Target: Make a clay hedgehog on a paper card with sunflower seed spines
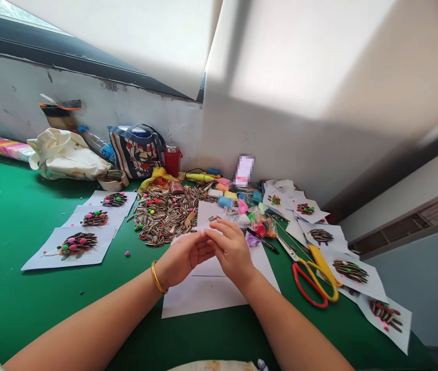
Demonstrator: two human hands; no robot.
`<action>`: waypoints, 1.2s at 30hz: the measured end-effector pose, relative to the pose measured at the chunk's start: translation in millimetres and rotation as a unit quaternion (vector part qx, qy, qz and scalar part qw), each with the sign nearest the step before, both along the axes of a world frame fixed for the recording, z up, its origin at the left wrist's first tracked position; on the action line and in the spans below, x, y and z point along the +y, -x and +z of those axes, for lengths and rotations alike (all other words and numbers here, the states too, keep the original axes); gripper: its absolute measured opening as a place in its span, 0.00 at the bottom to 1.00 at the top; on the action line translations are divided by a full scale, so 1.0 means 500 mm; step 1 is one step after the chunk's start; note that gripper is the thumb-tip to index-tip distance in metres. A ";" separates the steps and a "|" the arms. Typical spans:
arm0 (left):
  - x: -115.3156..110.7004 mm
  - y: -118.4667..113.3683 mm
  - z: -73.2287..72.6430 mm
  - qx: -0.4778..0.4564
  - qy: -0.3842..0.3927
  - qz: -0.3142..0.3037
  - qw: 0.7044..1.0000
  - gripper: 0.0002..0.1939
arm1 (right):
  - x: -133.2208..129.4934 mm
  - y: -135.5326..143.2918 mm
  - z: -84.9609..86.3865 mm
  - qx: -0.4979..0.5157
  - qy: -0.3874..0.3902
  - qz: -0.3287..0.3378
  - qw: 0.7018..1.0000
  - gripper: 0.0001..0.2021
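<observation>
My left hand (187, 256), with a gold bangle (157, 278) at its wrist, meets my right hand (231, 251) over white paper (203, 296). The palms face each other, fingers bent and cupped together. Anything between them is hidden. Just beyond lies a pile of striped sunflower seeds (168, 214) dotted with small coloured balls. Packs of coloured modelling clay (225, 202) are heaped behind my right hand, with a purple piece (252, 240) near its edge. A black pen (267, 245) rests to the right.
Scissors (312, 283) with red and yellow handles and a yellow cutter (323, 264) lie on the right. Seed-and-clay hedgehog pictures sit on cards at left (49, 262) and right (377, 281). A striped bag (136, 152), white bag (68, 157), red bottle (172, 162) and phone (244, 170) stand along the wall.
</observation>
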State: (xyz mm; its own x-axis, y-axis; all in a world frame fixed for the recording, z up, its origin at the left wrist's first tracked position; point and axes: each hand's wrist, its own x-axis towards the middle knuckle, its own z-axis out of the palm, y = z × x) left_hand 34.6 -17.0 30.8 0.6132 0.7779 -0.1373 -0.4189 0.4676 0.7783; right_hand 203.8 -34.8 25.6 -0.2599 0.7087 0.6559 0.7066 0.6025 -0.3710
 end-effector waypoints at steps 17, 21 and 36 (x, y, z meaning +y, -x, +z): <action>0.007 0.019 0.004 -0.264 0.168 -0.012 0.950 0.47 | -0.047 0.051 -0.028 -0.209 -0.013 0.044 0.977 0.45; 0.000 0.014 -0.003 -0.242 0.167 0.004 0.956 0.47 | -0.059 0.069 -0.030 -0.223 -0.036 0.120 0.967 0.46; 0.002 0.011 -0.007 -0.234 0.190 -0.042 0.953 0.45 | -0.054 0.060 -0.034 -0.200 -0.034 0.050 0.978 0.44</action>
